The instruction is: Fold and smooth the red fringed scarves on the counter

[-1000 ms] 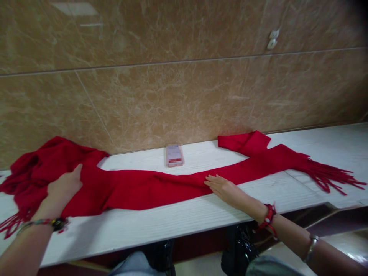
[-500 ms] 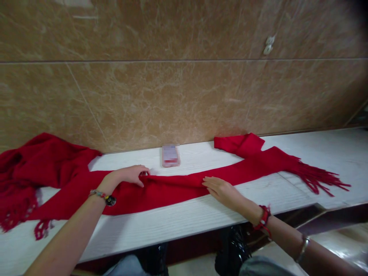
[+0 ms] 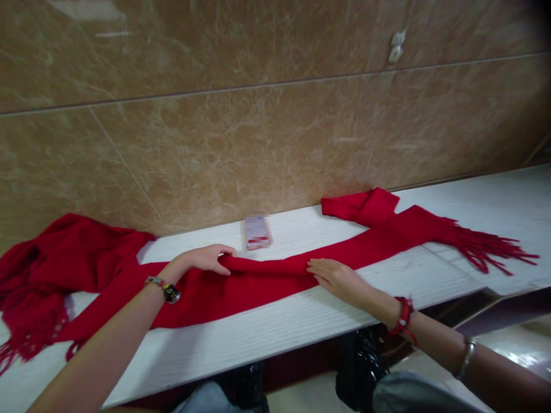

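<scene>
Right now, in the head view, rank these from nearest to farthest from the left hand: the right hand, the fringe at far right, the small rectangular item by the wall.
1. Small rectangular item: just beyond the left hand, toward the wall.
2. Right hand: farther right, on the red scarf.
3. Fringe: far right, on the white surface.

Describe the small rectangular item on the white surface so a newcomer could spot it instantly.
Find the brown marbled wall, then the white surface along its foot. There, beyond and right of the left hand, lies a small rectangular item. Its pale, pixelated face with a red band sets it apart from the all-red cloth nearby.
</scene>
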`<state>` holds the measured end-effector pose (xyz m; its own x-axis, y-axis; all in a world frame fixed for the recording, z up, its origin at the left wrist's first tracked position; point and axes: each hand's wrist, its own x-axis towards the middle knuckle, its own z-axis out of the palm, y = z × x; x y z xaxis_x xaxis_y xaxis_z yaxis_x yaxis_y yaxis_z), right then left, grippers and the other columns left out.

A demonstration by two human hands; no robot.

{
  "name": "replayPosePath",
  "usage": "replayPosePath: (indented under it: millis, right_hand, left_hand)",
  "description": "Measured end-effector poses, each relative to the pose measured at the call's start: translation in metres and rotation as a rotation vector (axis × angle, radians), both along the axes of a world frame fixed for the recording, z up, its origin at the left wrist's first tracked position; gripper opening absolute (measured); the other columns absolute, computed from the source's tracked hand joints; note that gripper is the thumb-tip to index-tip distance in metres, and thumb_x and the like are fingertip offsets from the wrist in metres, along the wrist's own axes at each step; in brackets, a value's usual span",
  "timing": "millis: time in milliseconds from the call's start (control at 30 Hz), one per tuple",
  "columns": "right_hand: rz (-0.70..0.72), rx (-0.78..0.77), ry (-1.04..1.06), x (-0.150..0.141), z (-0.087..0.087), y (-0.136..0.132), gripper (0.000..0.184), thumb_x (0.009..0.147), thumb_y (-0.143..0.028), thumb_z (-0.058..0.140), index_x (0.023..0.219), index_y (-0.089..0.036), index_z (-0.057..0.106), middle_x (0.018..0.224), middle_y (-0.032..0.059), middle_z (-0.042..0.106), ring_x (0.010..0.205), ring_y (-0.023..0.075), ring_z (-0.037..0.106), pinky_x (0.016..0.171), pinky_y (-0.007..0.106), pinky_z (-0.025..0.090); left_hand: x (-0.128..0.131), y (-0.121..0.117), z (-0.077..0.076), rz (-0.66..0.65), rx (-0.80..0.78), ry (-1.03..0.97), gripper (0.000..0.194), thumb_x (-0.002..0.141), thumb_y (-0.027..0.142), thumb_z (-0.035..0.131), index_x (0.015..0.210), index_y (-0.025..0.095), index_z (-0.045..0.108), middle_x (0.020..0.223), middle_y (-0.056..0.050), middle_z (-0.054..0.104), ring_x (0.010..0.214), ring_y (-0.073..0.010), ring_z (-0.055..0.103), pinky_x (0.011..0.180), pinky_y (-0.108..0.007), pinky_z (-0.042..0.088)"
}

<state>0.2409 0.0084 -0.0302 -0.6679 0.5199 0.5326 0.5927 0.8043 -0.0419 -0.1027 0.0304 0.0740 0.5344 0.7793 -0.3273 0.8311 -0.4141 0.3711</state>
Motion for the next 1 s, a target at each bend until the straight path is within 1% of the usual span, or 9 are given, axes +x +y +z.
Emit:
replayPosePath:
  millis: [100,200,367,467,567,700,767,867,1000]
  right_hand:
    - [-0.015,-0.015,0.019,0.001,0.001,0.001,0.027,0.080,-0.010,0.046,0.099,-0.016,0.064,0.102,0.0080,0.065,0.098,0.0194,0.059,0.087,0.034,0.049]
    - [-0.051,-0.011,0.029,0.003,0.001,0.002,0.027,0.080,-0.010,0.045,0.099,-0.014,0.063,0.102,0.0083,0.065,0.096,0.0190,0.060,0.086,0.033,0.049]
    - [-0.110,0.015,-0.054,0.004,-0.001,0.002,0.030,0.077,-0.005,0.044,0.100,-0.011,0.063,0.103,0.0112,0.064,0.096,0.0201,0.060,0.085,0.032,0.049]
    - [-0.116,0.033,-0.103,0.004,-0.001,0.001,0.034,0.076,-0.001,0.042,0.101,-0.011,0.062,0.105,0.0118,0.064,0.099,0.0204,0.059,0.086,0.032,0.048]
    - [-0.132,0.015,-0.065,0.007,0.002,0.002,0.038,0.076,0.002,0.039,0.104,-0.012,0.061,0.105,0.0105,0.064,0.097,0.0186,0.060,0.083,0.030,0.050]
    - [-0.138,0.029,0.004,0.017,0.009,0.003,0.039,0.077,0.001,0.037,0.108,-0.012,0.058,0.107,0.0109,0.063,0.096,0.0181,0.060,0.083,0.030,0.050]
    - [-0.116,0.062,0.017,0.023,0.011,0.003,0.039,0.078,0.000,0.037,0.109,-0.011,0.058,0.109,0.0114,0.062,0.098,0.0183,0.059,0.085,0.031,0.049]
    - [-0.046,0.090,-0.028,0.030,0.011,0.002,0.038,0.079,-0.001,0.038,0.108,-0.013,0.059,0.108,0.0102,0.062,0.101,0.0183,0.058,0.086,0.032,0.049]
    - [-0.011,0.054,-0.122,0.034,0.011,0.001,0.034,0.079,-0.002,0.041,0.103,-0.014,0.061,0.103,0.0088,0.065,0.096,0.0180,0.060,0.083,0.030,0.051]
  left_hand:
    - [0.000,-0.006,0.010,0.027,0.113,-0.029,0.017,0.063,0.031,0.054,0.072,0.016,0.052,0.070,0.003,0.053,0.069,-0.0133,0.049,0.063,-0.020,0.037]
    - [-0.003,-0.017,0.015,0.037,0.212,0.056,0.014,0.066,0.028,0.049,0.071,0.016,0.053,0.065,0.003,0.051,0.063,-0.0124,0.048,0.058,-0.020,0.036]
    - [-0.017,-0.038,0.000,0.029,0.309,0.298,0.022,0.068,0.025,0.051,0.086,0.018,0.060,0.087,-0.004,0.062,0.082,-0.0190,0.055,0.077,-0.027,0.039]
    - [-0.032,-0.044,-0.008,0.062,0.345,0.366,0.021,0.071,0.024,0.048,0.086,0.017,0.060,0.089,-0.007,0.063,0.085,-0.0210,0.057,0.079,-0.029,0.040]
    - [-0.043,-0.049,-0.003,0.126,0.459,0.467,0.020,0.072,0.019,0.043,0.084,0.016,0.059,0.087,-0.009,0.064,0.084,-0.0232,0.058,0.077,-0.030,0.040]
    - [-0.046,-0.067,0.007,0.259,0.688,0.563,0.029,0.073,0.011,0.037,0.094,0.013,0.056,0.094,-0.010,0.064,0.088,-0.0235,0.057,0.084,-0.032,0.036]
    - [-0.048,-0.078,0.001,0.250,0.680,0.528,0.029,0.072,0.009,0.036,0.092,0.014,0.057,0.093,-0.010,0.064,0.086,-0.0230,0.057,0.086,-0.033,0.034]
    - [-0.055,-0.089,-0.018,0.164,0.547,0.438,0.027,0.071,0.009,0.038,0.086,0.018,0.059,0.096,-0.009,0.065,0.091,-0.0233,0.057,0.087,-0.035,0.032]
    - [-0.067,-0.091,-0.036,0.142,0.440,0.387,0.029,0.066,0.008,0.041,0.086,0.020,0.060,0.097,-0.008,0.065,0.093,-0.0235,0.057,0.087,-0.035,0.033]
